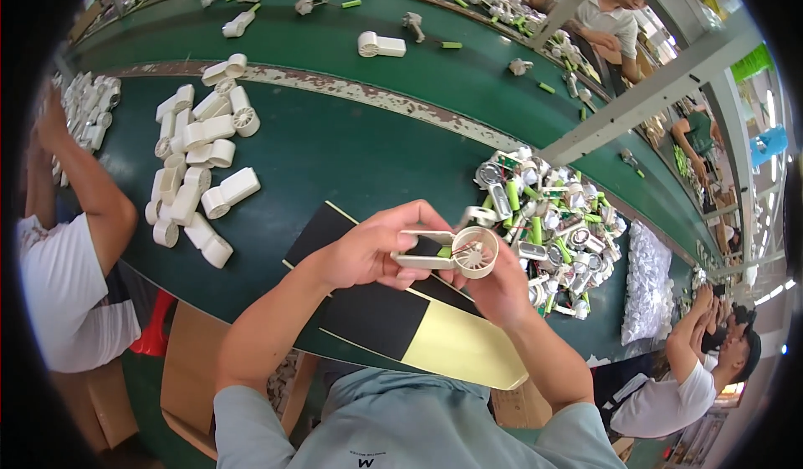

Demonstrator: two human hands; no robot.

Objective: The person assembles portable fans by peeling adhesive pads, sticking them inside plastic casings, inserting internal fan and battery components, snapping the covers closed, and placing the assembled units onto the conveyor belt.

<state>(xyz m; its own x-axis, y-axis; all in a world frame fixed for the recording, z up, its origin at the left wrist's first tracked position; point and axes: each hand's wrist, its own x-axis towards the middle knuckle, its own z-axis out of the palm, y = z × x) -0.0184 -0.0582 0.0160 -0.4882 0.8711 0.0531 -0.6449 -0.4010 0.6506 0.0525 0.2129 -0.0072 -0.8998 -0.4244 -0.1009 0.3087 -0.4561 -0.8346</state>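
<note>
A white plastic handheld-fan housing (475,253) is held between both hands above the table, its handle halves spread apart. A bit of green, like a battery, shows inside near the round vented head. My left hand (376,250) is closed on the handle end, thumb on the upper half. Round the head end, my right hand (507,287) is closed, its fingers partly hidden behind the part. A small white curved piece (478,215) sticks up by the head; whether it is joined on cannot be seen. Black-and-yellow sheets (447,335) lie beneath my hands.
Beyond my right hand is a heap of fan innards (548,226) with green batteries and wires. White housings (196,134) lie at left. A clear bag of white parts (648,285) stands right. A conveyor (318,34) carries parts behind a grey post (636,101). Co-workers sit both sides.
</note>
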